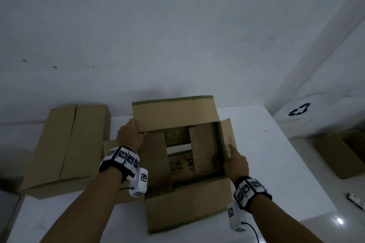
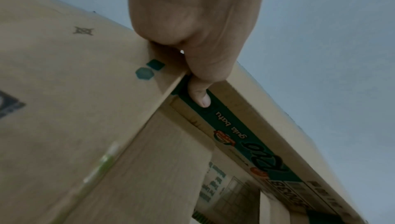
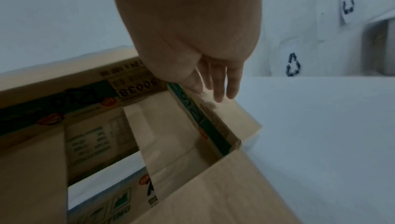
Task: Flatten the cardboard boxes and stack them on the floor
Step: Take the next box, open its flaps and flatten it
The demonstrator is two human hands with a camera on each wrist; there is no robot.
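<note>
Both hands hold the open box (image 1: 185,199) on the white table (image 1: 276,163). Left hand (image 1: 129,136) pinches its far corner. Right hand (image 1: 236,163) rests straight fingers on the side flap. Another box (image 1: 67,148) lies left.

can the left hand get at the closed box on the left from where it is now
Probably yes: the closed box sits just beside the left hand with nothing between, but that hand first must release the open box it grips.
</note>
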